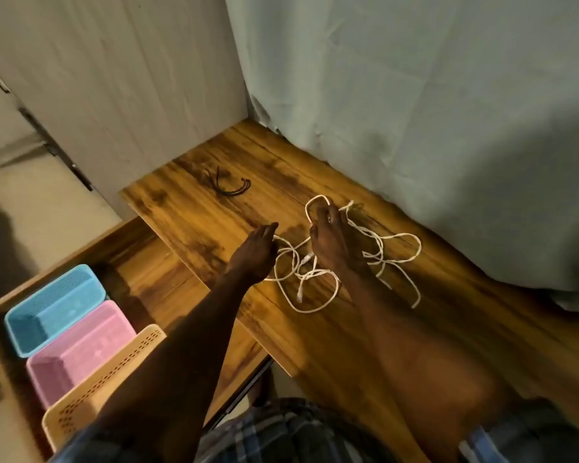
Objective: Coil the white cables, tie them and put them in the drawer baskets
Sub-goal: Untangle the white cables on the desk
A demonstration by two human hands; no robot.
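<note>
Fingers [328, 212] of right hand [330, 237] curled round a loop of white cable [315, 285], gripping it near loop's top at 12 o'clock of the tangle. Left hand [258, 248] stretched out flat-ish, fingers extended toward 1 o'clock, tips touching or just beside a cable strand at tangle's 9 o'clock edge; contact not resolvable. Lay loose and uncoiled on wooden desktop [415, 329], spread wider than deep, long axis running roughly 9 to 3 o'clock. Held loop stood up toward 12 o'clock; free end trailed to 5 o'clock at far right. Looked thin, white, round, in many overlapping loops; one pale connector plug near tangle centre between the wrists, another lower at 6 o'clock, both pointing roughly 6 o'clock. Whether one cable or several: could not tell. Parts of cable hidden under right wrist and forearm. Small bunch of black ties [229, 185] lay well apart at 11 o'clock of the tangle, detail blurred. Open drawer [141, 262] at 8 o'clock of desk, holding blue basket [54, 309], pink basket [77, 355], beige basket [91, 392] side by side; beige one partly covered by left forearm, cut by plaid sleeve. Grey-green cloth [448, 128] hung behind desk at 1 o'clock. Whole frame dim, slightly soft.
</note>
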